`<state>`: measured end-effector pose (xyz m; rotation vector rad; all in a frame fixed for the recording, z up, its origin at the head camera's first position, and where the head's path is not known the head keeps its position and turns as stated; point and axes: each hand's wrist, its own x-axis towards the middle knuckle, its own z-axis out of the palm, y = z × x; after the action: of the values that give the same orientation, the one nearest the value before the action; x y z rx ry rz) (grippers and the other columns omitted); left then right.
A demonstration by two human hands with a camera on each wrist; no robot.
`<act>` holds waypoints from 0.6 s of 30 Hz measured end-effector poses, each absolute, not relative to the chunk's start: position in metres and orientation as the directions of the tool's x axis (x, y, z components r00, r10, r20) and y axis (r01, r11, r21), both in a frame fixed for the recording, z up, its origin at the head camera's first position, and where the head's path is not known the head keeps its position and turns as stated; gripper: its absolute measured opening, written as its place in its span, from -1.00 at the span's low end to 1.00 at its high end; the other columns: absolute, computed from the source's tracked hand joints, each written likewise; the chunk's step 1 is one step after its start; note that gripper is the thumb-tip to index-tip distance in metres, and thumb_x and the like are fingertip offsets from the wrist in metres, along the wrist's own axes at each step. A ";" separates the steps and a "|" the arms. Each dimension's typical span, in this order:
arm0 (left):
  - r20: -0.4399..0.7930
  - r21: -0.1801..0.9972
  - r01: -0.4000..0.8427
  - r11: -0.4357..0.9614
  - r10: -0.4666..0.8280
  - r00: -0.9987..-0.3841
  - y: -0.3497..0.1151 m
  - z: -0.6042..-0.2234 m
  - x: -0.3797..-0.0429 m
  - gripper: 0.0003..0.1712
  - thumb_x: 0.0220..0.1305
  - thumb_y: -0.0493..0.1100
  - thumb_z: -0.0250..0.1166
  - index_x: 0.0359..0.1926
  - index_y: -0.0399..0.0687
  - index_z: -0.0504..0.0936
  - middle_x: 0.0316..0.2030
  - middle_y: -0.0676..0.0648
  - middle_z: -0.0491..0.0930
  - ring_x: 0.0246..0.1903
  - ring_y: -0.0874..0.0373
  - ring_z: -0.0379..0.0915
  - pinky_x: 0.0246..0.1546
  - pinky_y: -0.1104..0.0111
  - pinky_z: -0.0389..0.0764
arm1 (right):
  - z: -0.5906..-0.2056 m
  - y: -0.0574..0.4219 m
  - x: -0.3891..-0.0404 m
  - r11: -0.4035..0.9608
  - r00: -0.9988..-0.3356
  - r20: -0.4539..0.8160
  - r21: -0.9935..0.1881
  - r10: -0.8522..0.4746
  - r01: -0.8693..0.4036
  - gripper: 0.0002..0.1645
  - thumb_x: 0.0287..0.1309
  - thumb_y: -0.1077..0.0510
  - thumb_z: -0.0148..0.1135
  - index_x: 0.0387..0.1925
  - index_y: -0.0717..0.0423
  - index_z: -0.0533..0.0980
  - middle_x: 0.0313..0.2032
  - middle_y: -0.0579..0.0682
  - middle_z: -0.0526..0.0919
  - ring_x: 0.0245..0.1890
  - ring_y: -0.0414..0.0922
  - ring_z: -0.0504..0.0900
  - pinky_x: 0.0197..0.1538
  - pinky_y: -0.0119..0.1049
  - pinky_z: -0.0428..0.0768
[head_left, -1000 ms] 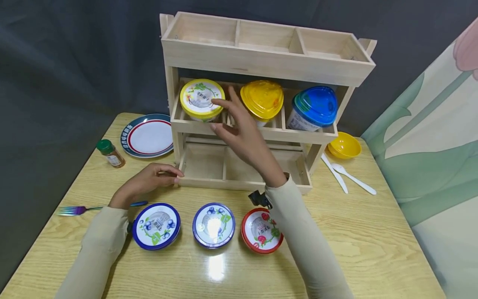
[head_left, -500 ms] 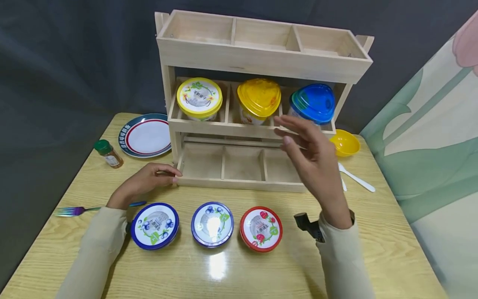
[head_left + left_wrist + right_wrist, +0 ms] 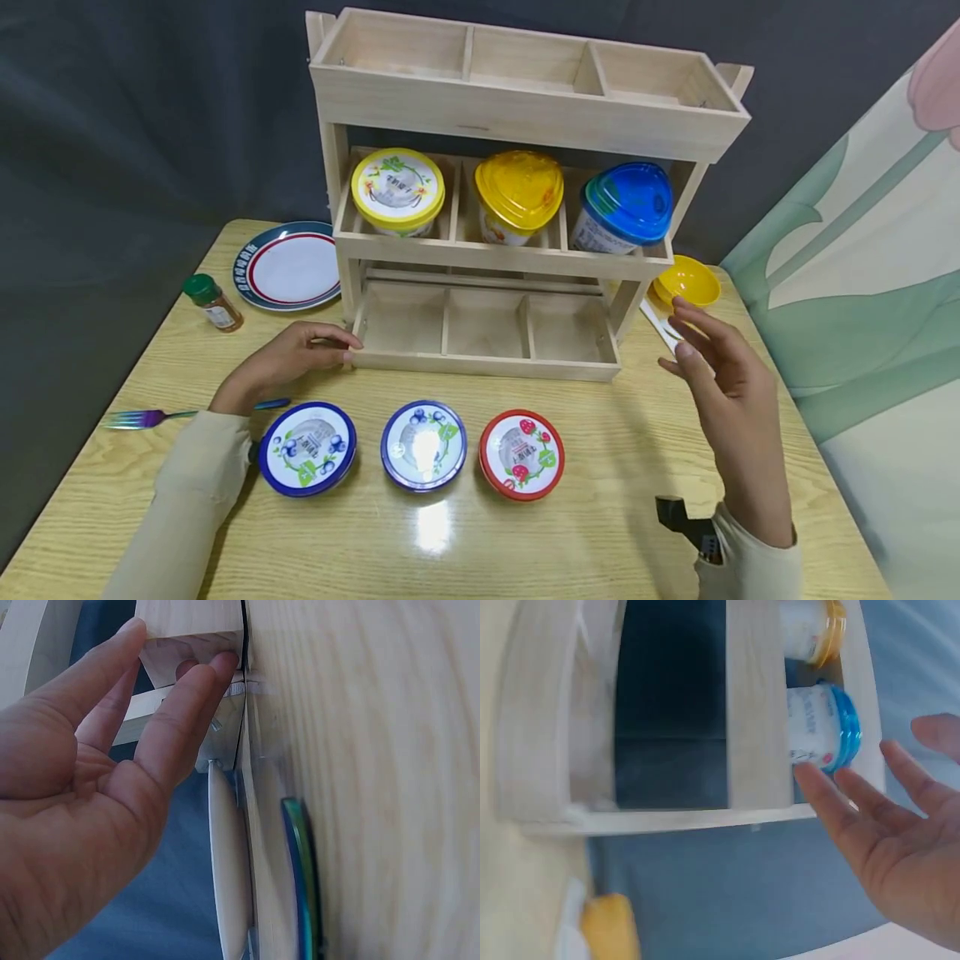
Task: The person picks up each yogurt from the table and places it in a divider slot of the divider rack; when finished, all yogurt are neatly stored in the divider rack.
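Matt wooden rack, glossy plastic lids, shiny metal fork, smooth wood-grain table

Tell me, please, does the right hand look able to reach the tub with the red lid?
Probably yes: the right hand holds nothing, and in the head view nothing stands on the table between it and the red-lidded tub.

The left hand touches the wooden rack; the right hand hovers apart.

Six lidded tubs, one three-tier rack, one plate, one bowl, one jar, one fork and two partly hidden white utensils are seen.
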<state>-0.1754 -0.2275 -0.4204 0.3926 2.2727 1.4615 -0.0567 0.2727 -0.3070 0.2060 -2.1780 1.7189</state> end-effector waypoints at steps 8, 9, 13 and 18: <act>-0.183 0.914 0.013 0.406 0.442 -0.878 -0.228 -0.418 -0.177 -0.67 0.58 -0.24 0.31 0.23 -0.33 0.70 0.20 -0.27 0.64 0.12 0.01 0.52 0.05 0.39 0.62 | -0.344 0.286 -0.027 0.102 -0.966 0.257 -0.961 0.003 -0.255 -0.49 0.66 0.39 -0.02 0.52 0.37 0.36 0.52 0.14 0.46 0.41 -0.11 0.57 0.11 -0.28 0.72; -0.179 0.915 0.017 0.404 0.444 -0.878 -0.227 -0.419 -0.177 -0.67 0.58 -0.25 0.31 0.23 -0.34 0.70 0.20 -0.28 0.64 0.11 0.01 0.52 0.05 0.39 0.62 | -0.348 0.286 -0.024 0.115 -0.970 0.243 -0.963 -0.018 -0.243 -0.48 0.66 0.40 -0.03 0.53 0.38 0.35 0.52 0.14 0.45 0.41 -0.12 0.56 0.12 -0.28 0.72; -0.176 0.912 0.023 0.409 0.442 -0.880 -0.227 -0.421 -0.177 -0.68 0.56 -0.27 0.32 0.21 -0.37 0.70 0.17 -0.29 0.64 0.09 0.02 0.51 0.04 0.39 0.61 | -0.361 0.283 -0.013 0.168 -0.981 0.179 -0.967 -0.079 -0.190 -0.48 0.66 0.41 -0.03 0.53 0.37 0.35 0.52 0.11 0.45 0.41 -0.17 0.55 0.14 -0.29 0.71; -0.177 0.910 0.024 0.414 0.441 -0.880 -0.228 -0.423 -0.176 -0.68 0.57 -0.27 0.32 0.21 -0.36 0.71 0.17 -0.29 0.64 0.08 0.02 0.53 0.04 0.41 0.63 | -0.373 0.277 -0.003 0.214 -0.983 0.080 -0.970 -0.167 -0.115 -0.43 0.65 0.37 0.03 0.58 0.26 0.33 0.53 -0.07 0.42 0.38 -0.28 0.55 0.16 -0.30 0.70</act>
<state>-0.1761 -0.2277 -0.4228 0.3983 2.2840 1.4605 -0.0034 0.2770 -0.3735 0.2880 -2.4802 1.9744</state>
